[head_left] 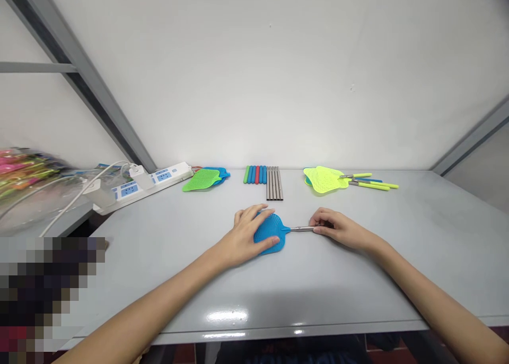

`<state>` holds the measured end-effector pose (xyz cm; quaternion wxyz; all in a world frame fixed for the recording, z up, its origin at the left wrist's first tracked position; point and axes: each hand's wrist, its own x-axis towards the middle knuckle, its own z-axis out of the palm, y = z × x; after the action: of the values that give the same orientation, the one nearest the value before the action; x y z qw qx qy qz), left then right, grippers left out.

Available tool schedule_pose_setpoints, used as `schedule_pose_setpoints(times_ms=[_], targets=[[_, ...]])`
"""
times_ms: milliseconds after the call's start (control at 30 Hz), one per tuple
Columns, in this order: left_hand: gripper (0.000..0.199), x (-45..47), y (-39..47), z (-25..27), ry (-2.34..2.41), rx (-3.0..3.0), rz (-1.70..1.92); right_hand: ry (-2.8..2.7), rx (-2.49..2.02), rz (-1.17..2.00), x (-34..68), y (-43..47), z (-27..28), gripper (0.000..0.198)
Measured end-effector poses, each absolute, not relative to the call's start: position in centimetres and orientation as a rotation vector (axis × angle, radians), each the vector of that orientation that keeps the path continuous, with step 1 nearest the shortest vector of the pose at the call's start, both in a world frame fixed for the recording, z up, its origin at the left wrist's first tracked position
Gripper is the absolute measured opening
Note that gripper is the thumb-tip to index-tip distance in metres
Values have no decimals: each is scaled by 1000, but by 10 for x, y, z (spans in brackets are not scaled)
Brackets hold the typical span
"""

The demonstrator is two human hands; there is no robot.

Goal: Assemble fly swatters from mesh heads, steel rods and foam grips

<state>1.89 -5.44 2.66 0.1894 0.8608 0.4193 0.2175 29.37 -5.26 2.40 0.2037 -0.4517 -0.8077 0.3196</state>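
A blue fly swatter head [271,232] lies on the grey table in front of me. Across its left side rests my left hand [252,228], fingers spread over the mesh and thumb on the near edge. A metal rod [301,229] joins the head's neck and runs to the right. My right hand [332,227] pinches that rod's right end between thumb and fingers; the tip is hidden by the hand. Behind, several metal tubes [274,183] lie side by side, touching a row of coloured handle grips [255,174] in green, blue and red.
Loose green and blue swatter heads [203,179] lie at the back left. Swatters with yellow heads and handles [328,180] are piled at the back right. A white power strip [159,179] with plugs and cables stands at the left, near plastic-wrapped colourful goods [27,178].
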Motion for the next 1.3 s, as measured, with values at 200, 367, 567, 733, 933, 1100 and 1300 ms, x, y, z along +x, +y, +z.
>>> schedule_pose_setpoints(times_ms=[200,367,567,733,933,1100,1300], targets=[[47,25,-49,22,1316,1650,1229,-2206,-1303,868,295,-54,25,16],[44,26,-52,32,1021,872,1230,-2112,-1390,854,296,-55,25,20],[22,18,-53,41,765,755,784,-2116,-1367,945,292,-56,24,28],[25,18,-54,38,887,760,758,-2184,-1316,950,285,-60,28,32],[31,23,-57,31,976,890,895,-2175,-1236,1169,275,-72,31,37],[36,23,-56,28,955,1030,903,-2090,-1243,1360,277,-73,31,38],[29,25,-60,25,933,1129,927,-1846,-1295,1692,283,-67,28,37]])
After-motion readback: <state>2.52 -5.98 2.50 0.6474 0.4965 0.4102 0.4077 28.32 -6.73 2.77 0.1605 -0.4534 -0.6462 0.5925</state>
